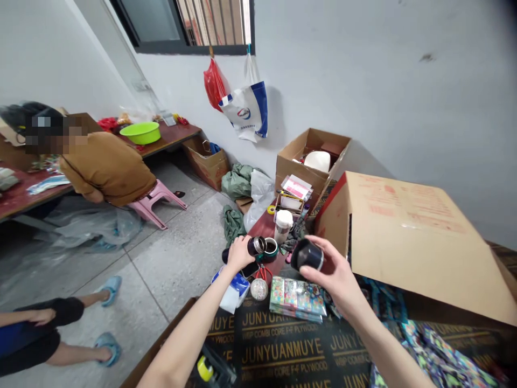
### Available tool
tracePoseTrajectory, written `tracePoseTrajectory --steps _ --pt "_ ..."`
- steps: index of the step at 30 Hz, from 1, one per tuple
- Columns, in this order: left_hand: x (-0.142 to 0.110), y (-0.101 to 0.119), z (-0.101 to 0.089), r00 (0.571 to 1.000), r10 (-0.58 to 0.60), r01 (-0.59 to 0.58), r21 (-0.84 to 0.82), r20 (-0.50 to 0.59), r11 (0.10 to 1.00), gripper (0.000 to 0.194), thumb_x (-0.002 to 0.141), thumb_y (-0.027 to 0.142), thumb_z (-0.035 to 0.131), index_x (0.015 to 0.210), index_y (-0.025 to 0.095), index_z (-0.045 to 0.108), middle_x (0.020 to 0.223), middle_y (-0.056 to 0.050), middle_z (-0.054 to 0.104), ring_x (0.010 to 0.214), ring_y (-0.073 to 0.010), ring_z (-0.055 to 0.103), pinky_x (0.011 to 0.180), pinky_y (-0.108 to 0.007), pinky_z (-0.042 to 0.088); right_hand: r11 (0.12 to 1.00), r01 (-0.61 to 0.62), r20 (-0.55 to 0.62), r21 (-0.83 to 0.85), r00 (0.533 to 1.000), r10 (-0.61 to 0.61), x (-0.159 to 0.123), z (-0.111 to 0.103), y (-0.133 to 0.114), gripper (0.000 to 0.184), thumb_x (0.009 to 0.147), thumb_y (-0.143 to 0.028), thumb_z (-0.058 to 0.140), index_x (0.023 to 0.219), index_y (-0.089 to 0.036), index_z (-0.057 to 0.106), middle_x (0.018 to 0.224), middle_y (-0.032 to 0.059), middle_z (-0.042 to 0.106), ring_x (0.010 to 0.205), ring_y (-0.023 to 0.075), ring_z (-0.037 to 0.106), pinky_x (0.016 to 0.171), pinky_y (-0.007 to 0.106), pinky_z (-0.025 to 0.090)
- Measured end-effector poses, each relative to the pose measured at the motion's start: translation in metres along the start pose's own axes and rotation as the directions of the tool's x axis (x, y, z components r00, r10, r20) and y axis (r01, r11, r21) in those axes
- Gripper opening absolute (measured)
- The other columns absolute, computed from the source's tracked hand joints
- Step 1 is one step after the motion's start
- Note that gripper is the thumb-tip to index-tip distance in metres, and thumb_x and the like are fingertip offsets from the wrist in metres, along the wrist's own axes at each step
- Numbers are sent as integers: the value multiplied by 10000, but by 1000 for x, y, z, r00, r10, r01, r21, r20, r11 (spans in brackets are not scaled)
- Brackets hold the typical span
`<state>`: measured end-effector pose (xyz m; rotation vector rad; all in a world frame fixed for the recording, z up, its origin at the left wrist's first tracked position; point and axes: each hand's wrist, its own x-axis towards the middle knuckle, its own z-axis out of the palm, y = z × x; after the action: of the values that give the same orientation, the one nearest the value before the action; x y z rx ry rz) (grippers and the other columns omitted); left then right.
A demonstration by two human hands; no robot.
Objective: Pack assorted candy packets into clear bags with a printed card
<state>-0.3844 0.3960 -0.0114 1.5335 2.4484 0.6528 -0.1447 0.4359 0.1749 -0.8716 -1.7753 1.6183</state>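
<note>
My left hand [239,255] is wrapped round a dark thermos [226,255], tipped on its side with its uncapped metal mouth at the rim of a dark green mug [271,249]. Dark liquid shows inside the mug. In my right hand [333,265], fingers and thumb grip a black thermos lid [307,255], held apart from the mug on its right. A white-lidded tumbler [283,226] stands just behind the mug. Near my left hand lie red-handled scissors [264,273], a round clear container [259,290] and a blue-and-white tissue pack [237,288].
Stacked colourful packets [297,298] lie on the plywood table [283,350], with a tape dispenser [210,369] at its front. A large cardboard box [407,231] stands at right. A person in brown [107,167] sits on a pink stool [155,199]; another person's legs [76,353] show lower left.
</note>
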Motion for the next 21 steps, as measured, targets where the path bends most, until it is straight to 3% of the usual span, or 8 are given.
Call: tracePoseTrajectory --steps 5,9,17,21 --pt "10 1 8 1000 -19 19 155 1 988 453 598 179 612 1035 214 500 970 -83 509 983 -279 454 814 -384 354 959 -253 73 126 967 245 -55 -16 14 597 599 -326 747 1136 -262 494 1125 49 575 1023 213 553 846 294 456" --pt "13 1 9 1000 -18 21 244 -17 969 459 631 116 549 1078 202 486 996 -107 493 1015 -291 422 844 -420 319 935 -303 65 184 953 296 -79 -22 39 617 545 -362 767 1104 -251 531 1092 61 592 978 224 572 831 305 459" --pt "14 2 0 1000 -1 12 334 -31 942 397 675 92 490 1055 205 501 1014 -107 484 1025 -283 401 863 -421 306 919 -325 -16 223 941 337 -88 -31 59 583 569 -359 752 1098 -247 533 1094 67 586 959 222 579 819 304 461" --pt "13 4 -3 1000 -2 11 340 -26 940 398 685 96 490 1066 210 499 1024 -105 483 1035 -280 397 872 -419 304 925 -324 29 197 945 325 -83 -33 61 575 607 -321 737 1127 -254 501 1110 59 577 982 207 570 848 296 447"
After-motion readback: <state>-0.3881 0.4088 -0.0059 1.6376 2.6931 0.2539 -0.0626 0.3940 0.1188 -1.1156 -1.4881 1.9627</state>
